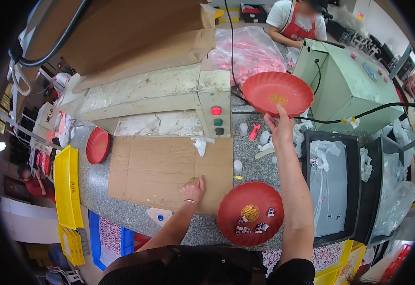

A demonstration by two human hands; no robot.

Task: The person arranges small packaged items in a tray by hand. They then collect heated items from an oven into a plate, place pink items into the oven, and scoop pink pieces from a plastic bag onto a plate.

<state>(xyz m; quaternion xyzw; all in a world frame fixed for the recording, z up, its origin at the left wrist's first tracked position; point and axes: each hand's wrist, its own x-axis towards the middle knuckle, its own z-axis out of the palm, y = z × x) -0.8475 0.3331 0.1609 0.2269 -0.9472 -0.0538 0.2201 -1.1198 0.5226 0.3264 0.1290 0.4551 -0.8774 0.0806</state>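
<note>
Spanning upper left, the pale machine (146, 88) could be knocked by a wide leftward swing. Upper centre, the raised red plate (264, 90), pinched at 1 rim by the right hand (278, 126), could tip from uneven support. Room is offered by cardboard (146, 164), bounded lower right by the lower red plate (230, 204). The left hand (193, 190) is curled, contents untellable.

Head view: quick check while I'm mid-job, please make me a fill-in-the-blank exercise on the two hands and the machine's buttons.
The hand holding up a scalloped red dish is the person's ____ one.
The left hand, curled into a fist, is over a flat brown sheet made of ____.
On the pale metal machine, the middle round button of three is coloured ____.

Missing words: right; cardboard; green.
</note>
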